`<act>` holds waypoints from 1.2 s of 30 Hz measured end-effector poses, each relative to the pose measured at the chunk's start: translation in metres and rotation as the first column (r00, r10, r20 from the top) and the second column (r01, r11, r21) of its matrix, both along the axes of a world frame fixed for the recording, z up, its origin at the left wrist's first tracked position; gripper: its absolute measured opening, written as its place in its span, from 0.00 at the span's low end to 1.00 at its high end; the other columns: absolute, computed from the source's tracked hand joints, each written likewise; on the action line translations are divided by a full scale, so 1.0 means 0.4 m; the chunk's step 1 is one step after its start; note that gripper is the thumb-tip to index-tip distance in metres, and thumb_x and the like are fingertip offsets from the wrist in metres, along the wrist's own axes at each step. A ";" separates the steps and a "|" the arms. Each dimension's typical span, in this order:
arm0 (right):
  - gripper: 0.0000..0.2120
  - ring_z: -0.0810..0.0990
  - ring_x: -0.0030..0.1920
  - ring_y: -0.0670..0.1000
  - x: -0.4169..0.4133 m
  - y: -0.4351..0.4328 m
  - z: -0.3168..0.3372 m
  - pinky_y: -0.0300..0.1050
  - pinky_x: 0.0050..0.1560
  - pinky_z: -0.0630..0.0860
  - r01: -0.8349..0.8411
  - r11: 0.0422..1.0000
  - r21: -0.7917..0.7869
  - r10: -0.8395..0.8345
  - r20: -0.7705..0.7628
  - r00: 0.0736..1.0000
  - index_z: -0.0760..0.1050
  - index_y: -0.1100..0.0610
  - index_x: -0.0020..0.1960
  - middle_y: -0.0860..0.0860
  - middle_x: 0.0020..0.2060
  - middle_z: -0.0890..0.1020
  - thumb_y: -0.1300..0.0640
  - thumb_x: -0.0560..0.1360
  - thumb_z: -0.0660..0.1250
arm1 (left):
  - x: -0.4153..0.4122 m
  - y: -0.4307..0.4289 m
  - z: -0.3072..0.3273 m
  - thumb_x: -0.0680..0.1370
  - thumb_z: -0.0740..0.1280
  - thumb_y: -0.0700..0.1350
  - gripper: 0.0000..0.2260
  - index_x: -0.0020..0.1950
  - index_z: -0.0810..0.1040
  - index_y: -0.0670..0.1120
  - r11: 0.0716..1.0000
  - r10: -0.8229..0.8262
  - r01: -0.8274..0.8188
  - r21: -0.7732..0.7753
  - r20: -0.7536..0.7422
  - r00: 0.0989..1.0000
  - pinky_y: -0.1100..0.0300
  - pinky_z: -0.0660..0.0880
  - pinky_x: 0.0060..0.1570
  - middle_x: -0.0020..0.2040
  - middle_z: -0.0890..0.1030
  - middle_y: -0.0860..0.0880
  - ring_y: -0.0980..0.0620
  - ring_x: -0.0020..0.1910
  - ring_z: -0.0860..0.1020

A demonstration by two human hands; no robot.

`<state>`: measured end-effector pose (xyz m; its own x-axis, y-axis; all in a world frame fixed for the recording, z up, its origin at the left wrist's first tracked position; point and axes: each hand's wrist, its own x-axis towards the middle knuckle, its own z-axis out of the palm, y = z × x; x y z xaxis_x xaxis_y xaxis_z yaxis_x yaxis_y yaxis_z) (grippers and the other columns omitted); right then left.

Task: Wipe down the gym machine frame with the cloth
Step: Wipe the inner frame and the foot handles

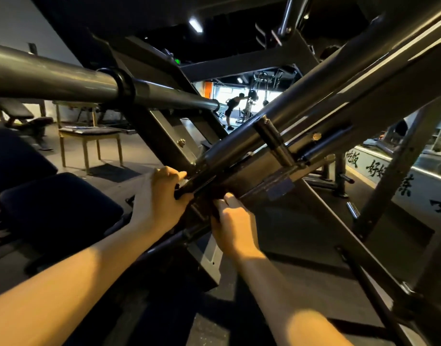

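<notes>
The gym machine's dark metal frame (277, 146) slants from upper right down to the centre. My left hand (162, 196) grips the lower end of a slanted frame bar, with its fingers curled over a black rod there. Just to its right, my right hand (233, 224) holds a dark cloth (214, 208) pressed against the underside of the same bar. The cloth is hard to make out in the shadow, and most of it is hidden by my fingers and the frame.
A thick steel tube (64, 76) crosses the upper left at head height. Black padded seats (59, 211) lie at the lower left, with a wooden stool (89, 133) behind them. Far off, a person (233, 106) exercises. A low wall with painted characters (401, 188) runs along the right.
</notes>
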<state>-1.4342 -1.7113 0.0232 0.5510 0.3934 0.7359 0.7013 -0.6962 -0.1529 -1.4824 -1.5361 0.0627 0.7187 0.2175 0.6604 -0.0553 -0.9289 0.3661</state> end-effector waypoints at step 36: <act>0.07 0.80 0.49 0.49 -0.011 0.007 0.049 0.49 0.51 0.81 0.191 0.872 0.450 -0.177 -0.073 0.982 0.78 0.56 0.57 0.50 0.48 0.80 0.57 0.81 0.67 | 0.012 0.083 -0.084 0.80 0.70 0.46 0.21 0.73 0.74 0.55 0.983 -0.062 0.055 -0.177 -0.035 0.997 0.62 0.71 0.55 0.64 0.80 0.49 0.53 0.60 0.79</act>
<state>-1.4388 -1.7085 0.0428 0.6041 -0.0894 0.7919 0.5581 -0.6619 -0.5005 -1.4774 -1.5029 0.0292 0.7585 0.2847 0.5863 -0.0895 -0.8456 0.5263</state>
